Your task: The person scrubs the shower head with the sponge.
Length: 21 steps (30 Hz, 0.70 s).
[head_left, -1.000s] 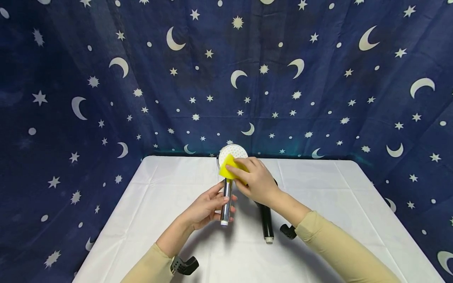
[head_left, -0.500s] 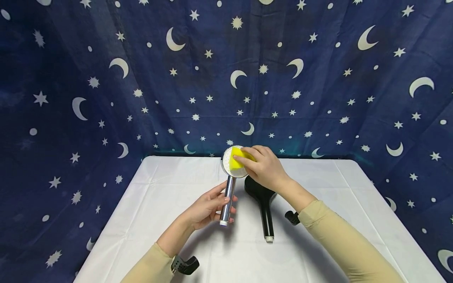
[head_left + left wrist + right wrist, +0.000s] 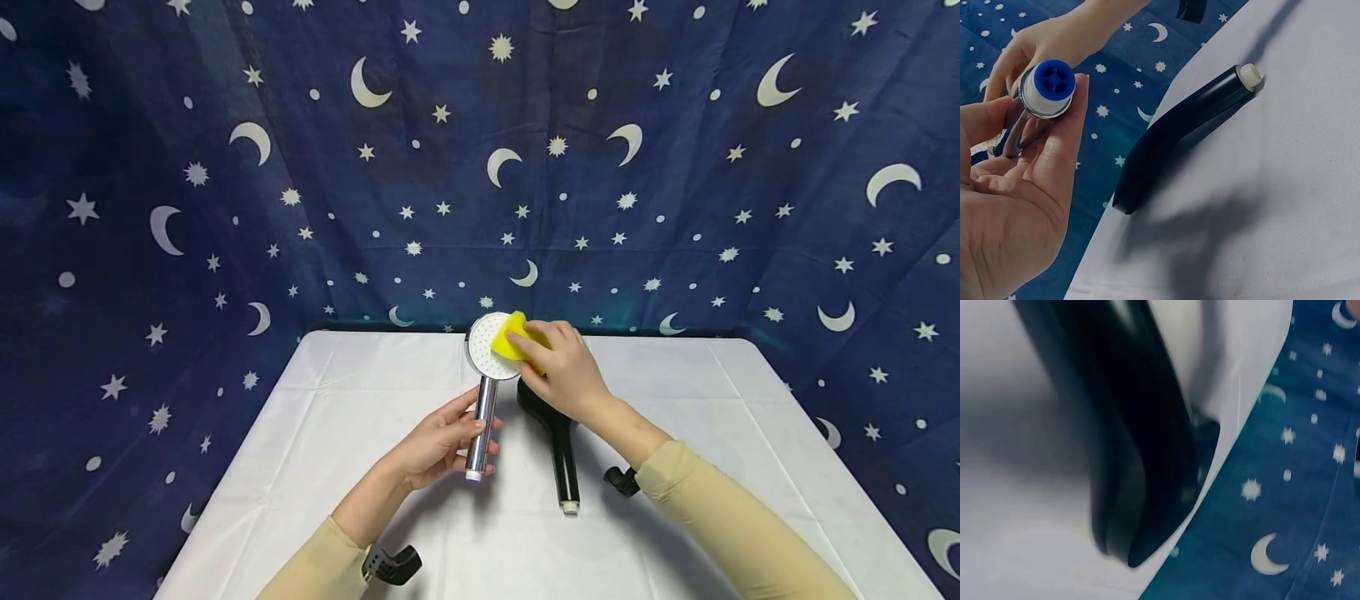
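Note:
My left hand (image 3: 435,442) grips the chrome handle of a shower head (image 3: 482,354), raised over the table with its round white nozzle face turned up toward me. In the left wrist view, the handle's threaded white end with a blue insert (image 3: 1054,80) points at the camera between thumb and fingers. My right hand (image 3: 566,367) pinches a yellow sponge (image 3: 506,340) between thumb and fingers; the sponge overlaps the right side of the nozzle face. Below the right hand a black shower head (image 3: 565,458) lies on the table, its top partly hidden by that hand.
A white cloth covers the table (image 3: 360,400), and its far edge meets a dark blue curtain (image 3: 450,183) with moons and stars. In the right wrist view the black shower head (image 3: 1147,444) looms large and blurred near the table edge.
The sponge has gone from the base of the nozzle face up and over to its right side. The shower head has tilted slightly rightward, and more of the black one shows.

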Each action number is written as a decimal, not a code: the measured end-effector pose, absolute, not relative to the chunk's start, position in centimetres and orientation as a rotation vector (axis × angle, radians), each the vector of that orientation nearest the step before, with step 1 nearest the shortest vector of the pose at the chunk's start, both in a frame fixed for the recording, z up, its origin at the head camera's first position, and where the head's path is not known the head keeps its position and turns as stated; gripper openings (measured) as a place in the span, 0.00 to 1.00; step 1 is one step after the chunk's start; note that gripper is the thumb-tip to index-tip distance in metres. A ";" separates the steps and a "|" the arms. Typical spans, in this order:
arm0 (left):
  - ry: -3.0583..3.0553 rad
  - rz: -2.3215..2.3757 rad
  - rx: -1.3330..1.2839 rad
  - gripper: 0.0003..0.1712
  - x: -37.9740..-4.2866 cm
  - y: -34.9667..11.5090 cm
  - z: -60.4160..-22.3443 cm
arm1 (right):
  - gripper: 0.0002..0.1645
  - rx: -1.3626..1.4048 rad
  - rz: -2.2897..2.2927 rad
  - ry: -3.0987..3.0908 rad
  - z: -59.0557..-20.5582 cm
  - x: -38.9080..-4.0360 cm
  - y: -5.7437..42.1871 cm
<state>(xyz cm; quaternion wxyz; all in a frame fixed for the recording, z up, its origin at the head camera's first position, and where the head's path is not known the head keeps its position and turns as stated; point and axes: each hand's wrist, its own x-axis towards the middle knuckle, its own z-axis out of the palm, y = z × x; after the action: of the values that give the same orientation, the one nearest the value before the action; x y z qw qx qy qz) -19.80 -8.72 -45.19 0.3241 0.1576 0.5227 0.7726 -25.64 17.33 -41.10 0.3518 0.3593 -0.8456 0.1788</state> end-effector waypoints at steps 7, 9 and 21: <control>1.391 2.036 0.378 0.39 -19.8 -8.7 -45.1 | 0.26 1.067 0.454 -2.179 -42.1 -23.7 16.0; 1.396 2.030 0.372 0.39 -19.8 -8.8 -45.2 | 0.27 1.111 0.406 -2.160 -42.2 -23.6 16.2; 1.371 2.019 0.435 0.38 -19.8 -8.7 -45.2 | 0.28 1.015 0.261 -2.096 -40.5 -26.5 19.6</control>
<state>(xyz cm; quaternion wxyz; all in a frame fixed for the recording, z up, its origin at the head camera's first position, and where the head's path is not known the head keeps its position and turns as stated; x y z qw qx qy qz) -19.78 -8.73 -45.15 0.3252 0.1661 0.5228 0.7703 -26.47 19.65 -40.55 0.3885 0.3990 -0.8242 0.1026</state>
